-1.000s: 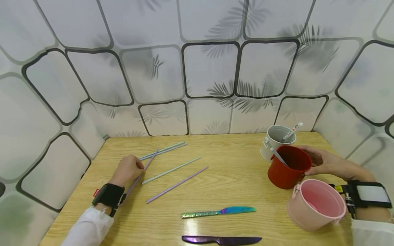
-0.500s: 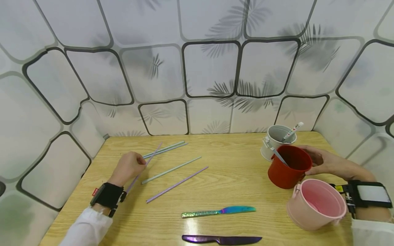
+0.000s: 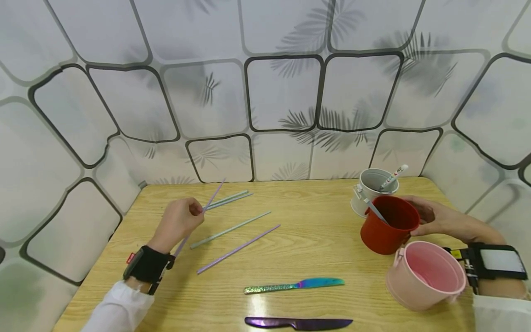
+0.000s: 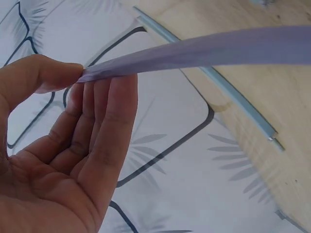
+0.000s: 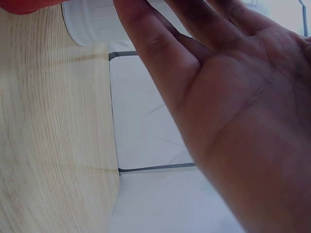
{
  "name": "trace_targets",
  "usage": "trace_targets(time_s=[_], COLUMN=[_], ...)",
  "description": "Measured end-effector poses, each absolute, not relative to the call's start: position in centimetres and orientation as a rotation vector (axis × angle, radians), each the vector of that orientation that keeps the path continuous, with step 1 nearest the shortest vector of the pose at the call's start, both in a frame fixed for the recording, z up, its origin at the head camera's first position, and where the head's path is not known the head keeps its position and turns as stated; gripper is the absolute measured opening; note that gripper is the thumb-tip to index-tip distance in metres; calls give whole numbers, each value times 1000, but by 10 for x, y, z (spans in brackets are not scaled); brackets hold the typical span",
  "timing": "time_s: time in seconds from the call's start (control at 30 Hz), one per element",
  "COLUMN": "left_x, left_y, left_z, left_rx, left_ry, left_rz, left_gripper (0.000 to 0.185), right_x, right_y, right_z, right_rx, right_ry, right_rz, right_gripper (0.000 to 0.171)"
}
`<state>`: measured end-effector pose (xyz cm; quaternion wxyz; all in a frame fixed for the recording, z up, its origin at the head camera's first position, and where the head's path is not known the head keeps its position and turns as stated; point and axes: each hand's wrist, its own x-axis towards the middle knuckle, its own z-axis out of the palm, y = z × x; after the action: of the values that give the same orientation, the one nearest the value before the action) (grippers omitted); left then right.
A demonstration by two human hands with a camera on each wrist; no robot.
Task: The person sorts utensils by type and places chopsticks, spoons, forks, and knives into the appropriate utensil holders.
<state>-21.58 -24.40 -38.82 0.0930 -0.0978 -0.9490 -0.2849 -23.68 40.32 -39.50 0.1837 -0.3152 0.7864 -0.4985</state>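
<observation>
The fingers [image 4: 104, 121] of the left hand [image 3: 179, 222] pinch one end of a purple straw [image 3: 207, 203] against the thumb, and the straw now slants up off the desk [image 3: 315, 216], its free end in the air toward the wall (a second ago it lay flat under the hand, crossing the pale blue straws). So the straw has been picked up and is clear of the others.

Just right of that hand lie a pair of pale blue straws [image 3: 228, 199] side by side, then a single blue straw [image 3: 230, 229], then another purple straw [image 3: 238, 249], all flat on the wood and unmoved. Nearer the front edge rest an iridescent knife [image 3: 294, 286] and a dark purple knife [image 3: 298, 323].

Further right stand a white bucket [image 3: 369, 192] with a white-handled utensil in it, a red bucket [image 3: 387, 226] with a grey utensil leaning inside, and a pink bucket [image 3: 425, 276] tilted toward the camera. The right hand [image 3: 441, 220] rests against the red bucket's far side with its fingers nearly straight, gripping nothing; it has not shifted.
</observation>
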Motion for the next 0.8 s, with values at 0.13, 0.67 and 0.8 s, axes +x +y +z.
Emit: trace_targets(time_s=[0.13,0.67,0.8], left_x=[-214,-195,-190], left_y=[-238,-186,-172], left_z=[-381,-348,-340], left_rx=[-295,-538,-613], left_ry=[-2789,-2526,-2451], left_rz=[-892,-1063,-1120], left_gripper=[4,12,12], right_x=[-238,-239,-240], right_y=[404,405,405], right_z=[-395,-395,-395], right_rx=[-892,-853,-863], right_ry=[2204,2253,2235], right_rz=[-1411,-1383,-1393], right_gripper=[67,69,69])
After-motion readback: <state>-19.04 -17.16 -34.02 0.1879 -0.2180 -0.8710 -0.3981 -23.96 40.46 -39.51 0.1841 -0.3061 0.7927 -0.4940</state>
